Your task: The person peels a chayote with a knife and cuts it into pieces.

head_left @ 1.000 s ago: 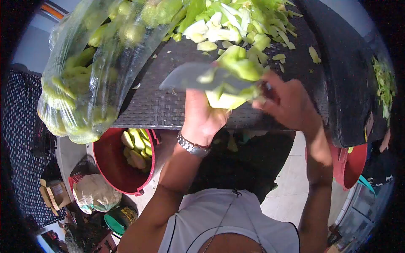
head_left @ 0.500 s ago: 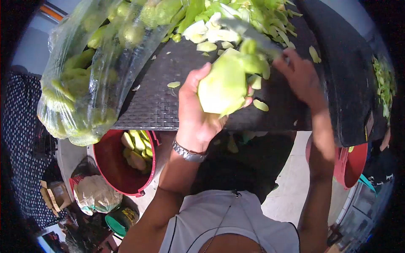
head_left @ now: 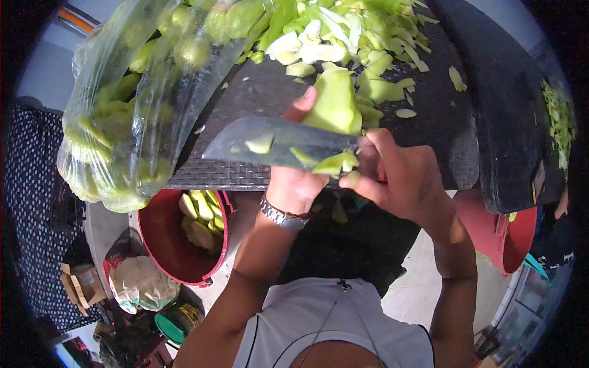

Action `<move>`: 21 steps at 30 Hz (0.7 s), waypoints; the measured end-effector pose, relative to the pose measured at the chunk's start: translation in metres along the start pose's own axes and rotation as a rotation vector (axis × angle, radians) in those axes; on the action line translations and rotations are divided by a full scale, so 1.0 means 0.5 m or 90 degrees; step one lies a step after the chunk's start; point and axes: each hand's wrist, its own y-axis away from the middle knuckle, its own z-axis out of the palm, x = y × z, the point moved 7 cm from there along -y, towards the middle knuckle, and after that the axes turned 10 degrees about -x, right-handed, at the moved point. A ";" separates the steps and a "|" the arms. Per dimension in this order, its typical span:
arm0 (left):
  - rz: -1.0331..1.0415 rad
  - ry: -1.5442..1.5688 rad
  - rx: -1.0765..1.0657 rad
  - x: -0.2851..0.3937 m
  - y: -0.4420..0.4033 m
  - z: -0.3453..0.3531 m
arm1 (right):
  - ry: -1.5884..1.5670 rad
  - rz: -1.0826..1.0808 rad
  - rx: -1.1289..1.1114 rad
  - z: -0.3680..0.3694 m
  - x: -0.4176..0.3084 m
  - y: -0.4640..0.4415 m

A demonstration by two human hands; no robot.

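Note:
My left hand (head_left: 299,181) is closed around a partly peeled, pale green chayote (head_left: 334,101), with the thumb along its left side. In my right hand (head_left: 405,172) is a knife (head_left: 276,144), its wide blade pointing left across the near end of the chayote and hiding part of my left hand. Bits of green peel cling to the blade. Beyond the chayote, a heap of peelings (head_left: 374,37) covers the far part of the dark woven tabletop (head_left: 239,129).
A clear plastic bag of chayotes (head_left: 132,116) hangs over the table's left edge. Below it, a red bucket (head_left: 161,245) holds peeled pieces. Another red bucket (head_left: 518,242) stands at the right, under a black panel (head_left: 491,92).
My right hand has brought the knife from the chayote's far end down and toward me. The chayote has turned in my left hand, and more peel lies on the table beside it.

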 end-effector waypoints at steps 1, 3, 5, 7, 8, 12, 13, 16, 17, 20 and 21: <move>-0.012 -0.004 -0.014 -0.004 0.000 0.000 | 0.028 -0.018 -0.002 0.001 -0.008 0.001; -0.020 0.043 -0.016 -0.016 0.001 -0.006 | 0.043 0.002 -0.017 -0.001 -0.007 0.003; 0.008 0.061 0.009 -0.024 0.001 -0.022 | 0.034 0.034 -0.009 -0.003 0.014 0.007; 0.073 0.051 0.071 -0.022 0.009 -0.038 | 0.016 0.089 -0.013 -0.018 0.045 0.003; 0.069 0.090 0.072 -0.023 0.015 -0.039 | 0.006 0.117 -0.016 -0.023 0.054 0.002; 0.009 0.078 -0.065 -0.020 0.007 -0.005 | 0.022 0.020 -0.100 -0.002 0.011 0.016; 0.021 0.066 -0.010 -0.020 0.006 -0.016 | 0.009 0.026 -0.080 -0.006 0.015 0.015; 0.083 0.052 0.064 -0.021 0.012 -0.046 | 0.010 0.034 -0.035 -0.015 0.038 0.007; 0.084 0.057 0.071 -0.022 0.016 -0.050 | -0.002 0.033 -0.036 -0.017 0.042 0.005; 0.060 0.063 0.073 -0.021 0.022 -0.043 | -0.022 0.029 -0.058 -0.016 0.041 0.004; 0.037 0.058 0.060 -0.023 0.020 -0.042 | -0.017 0.024 -0.076 -0.014 0.031 0.005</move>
